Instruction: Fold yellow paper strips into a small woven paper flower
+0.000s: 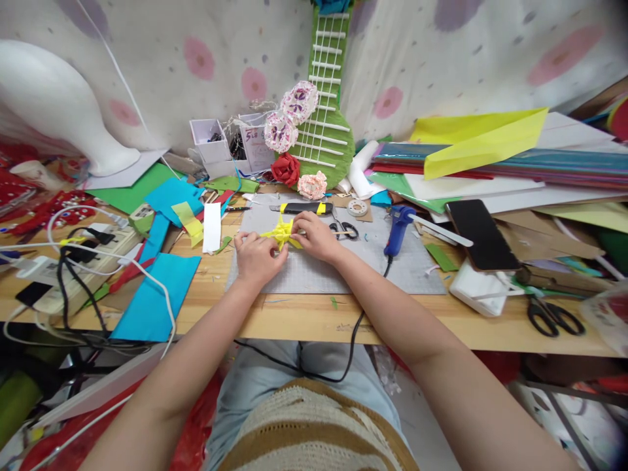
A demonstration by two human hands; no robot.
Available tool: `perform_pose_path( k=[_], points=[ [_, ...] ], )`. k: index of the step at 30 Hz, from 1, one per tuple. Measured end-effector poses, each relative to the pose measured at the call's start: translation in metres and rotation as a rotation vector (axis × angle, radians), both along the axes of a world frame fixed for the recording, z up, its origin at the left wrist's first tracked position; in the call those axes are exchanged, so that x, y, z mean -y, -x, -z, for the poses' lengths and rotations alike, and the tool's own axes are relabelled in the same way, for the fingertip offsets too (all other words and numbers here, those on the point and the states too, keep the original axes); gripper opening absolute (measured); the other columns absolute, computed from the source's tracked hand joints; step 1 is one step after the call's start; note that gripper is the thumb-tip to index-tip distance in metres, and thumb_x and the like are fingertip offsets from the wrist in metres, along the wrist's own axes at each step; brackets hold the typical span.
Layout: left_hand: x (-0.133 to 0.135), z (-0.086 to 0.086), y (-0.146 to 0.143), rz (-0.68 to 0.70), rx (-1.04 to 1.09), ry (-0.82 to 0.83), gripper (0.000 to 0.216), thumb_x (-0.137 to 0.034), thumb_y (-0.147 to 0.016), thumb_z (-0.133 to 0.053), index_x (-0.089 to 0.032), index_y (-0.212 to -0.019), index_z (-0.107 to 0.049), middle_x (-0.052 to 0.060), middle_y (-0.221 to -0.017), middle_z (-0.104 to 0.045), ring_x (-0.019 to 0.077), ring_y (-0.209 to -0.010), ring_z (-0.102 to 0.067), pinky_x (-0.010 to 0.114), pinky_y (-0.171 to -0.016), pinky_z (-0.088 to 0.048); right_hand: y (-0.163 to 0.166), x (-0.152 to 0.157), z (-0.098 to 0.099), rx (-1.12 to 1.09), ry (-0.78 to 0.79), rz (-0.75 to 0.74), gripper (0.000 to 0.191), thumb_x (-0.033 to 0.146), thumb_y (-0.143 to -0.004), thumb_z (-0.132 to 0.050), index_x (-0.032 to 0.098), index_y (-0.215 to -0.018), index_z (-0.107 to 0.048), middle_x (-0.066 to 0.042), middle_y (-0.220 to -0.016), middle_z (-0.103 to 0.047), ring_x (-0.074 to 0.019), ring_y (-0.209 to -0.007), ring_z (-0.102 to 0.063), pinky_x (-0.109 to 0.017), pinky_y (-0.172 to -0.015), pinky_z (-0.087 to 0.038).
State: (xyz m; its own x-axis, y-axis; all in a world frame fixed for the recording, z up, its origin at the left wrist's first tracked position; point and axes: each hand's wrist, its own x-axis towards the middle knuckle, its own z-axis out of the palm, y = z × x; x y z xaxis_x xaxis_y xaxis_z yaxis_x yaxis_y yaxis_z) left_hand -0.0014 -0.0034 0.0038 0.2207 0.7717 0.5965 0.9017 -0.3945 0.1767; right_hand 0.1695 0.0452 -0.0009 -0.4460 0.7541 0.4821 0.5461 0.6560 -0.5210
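Observation:
A yellow paper flower (281,230) with folded petals is held between my two hands over the grey cutting mat (304,281). My left hand (259,259) pinches its near left side. On the right side, the fingers of my right hand (315,237) are closed on the flower, hiding part of it. A thin wooden stick (346,233) pokes out past my right hand; where it leads is hidden. Just beyond the flower lies a yellow and black utility knife (305,209). Small black scissors (350,229) and a roll of tape (357,208) lie to the right.
A blue glue gun (398,230) rests on the mat's right, its black cord dropping over the table edge. Blue crepe paper (159,294) and a power strip (88,268) lie left. A phone (481,234) and larger scissors (553,316) lie right. A green paper guitar (326,137) stands behind.

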Motion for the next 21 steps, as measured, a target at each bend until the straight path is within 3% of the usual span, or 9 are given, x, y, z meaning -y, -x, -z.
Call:
perform_pose_path(
  k=[6, 12, 21],
  points=[
    [-0.011, -0.002, 0.013, -0.023, 0.055, -0.03, 0.022, -0.044, -0.075, -0.061, -0.023, -0.082, -0.062, 0.003, -0.087, -0.066, 0.0222, -0.09, -0.052, 0.04, -0.086, -0.024, -0.005, -0.004, 0.001, 0.038, 0.001, -0.06, 0.006, 0.02, -0.08, -0.055, 0.017, -0.075, -0.056, -0.007, -0.092, -0.056, -0.0193, -0.091, -0.048, -0.034, -0.081, -0.039],
    [-0.016, 0.002, 0.017, 0.038, 0.056, 0.009, 0.022, -0.04, -0.08, -0.058, -0.023, -0.066, -0.061, -0.001, -0.072, -0.066, 0.0183, -0.082, -0.051, 0.04, -0.085, -0.022, -0.005, -0.006, 0.001, 0.045, 0.004, -0.106, 0.007, 0.021, -0.081, -0.055, 0.017, -0.075, -0.056, -0.007, -0.093, -0.057, -0.0194, -0.091, -0.048, -0.034, -0.084, -0.038],
    [-0.017, 0.001, 0.017, 0.085, 0.011, -0.037, 0.024, -0.04, -0.081, -0.056, -0.023, -0.065, -0.064, -0.001, -0.072, -0.066, 0.0177, -0.082, -0.049, 0.039, -0.083, -0.023, -0.005, 0.001, -0.002, 0.072, -0.031, -0.095, 0.012, 0.022, -0.076, -0.06, 0.019, -0.087, -0.057, -0.006, -0.1, -0.054, -0.0203, -0.096, -0.046, -0.034, -0.082, -0.039]
  ],
)
